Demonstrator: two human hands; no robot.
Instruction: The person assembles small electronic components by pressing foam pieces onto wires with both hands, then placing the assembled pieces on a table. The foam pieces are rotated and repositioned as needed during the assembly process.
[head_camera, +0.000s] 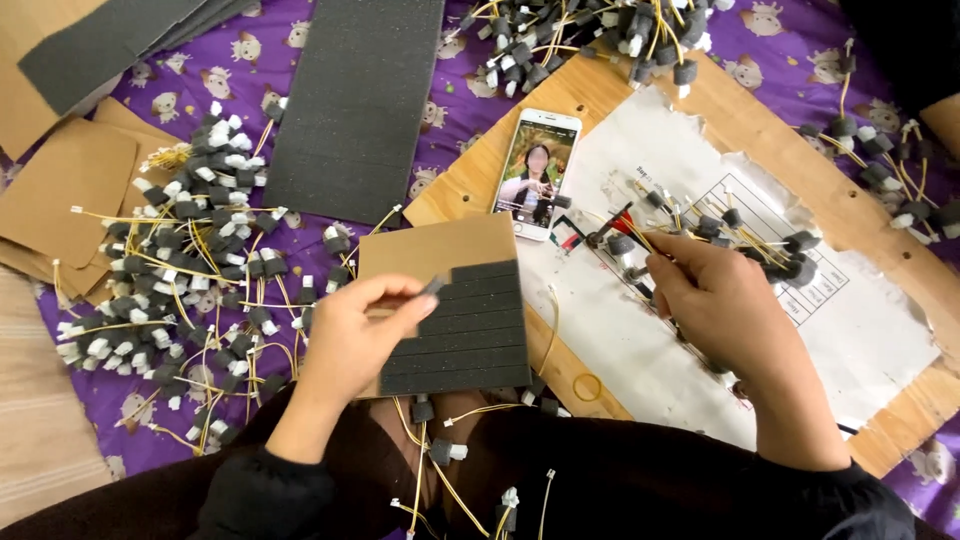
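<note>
Soft, even daylight fills the scene, with only faint shadows under the hands (540, 310). The white paper sheet (700, 330) looks slightly washed out. Edges bow a little, and the far corners seem soft.

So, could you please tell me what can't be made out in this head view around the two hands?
- Right hand: fingertips curl over the yellow wires, hiding the grip.
- Left hand: the small grey foam piece pinched there is too small to detail.
- Paper sheet: print too small, partly under the right hand.
- Dark foam sheet: cut off by the top edge.
</note>
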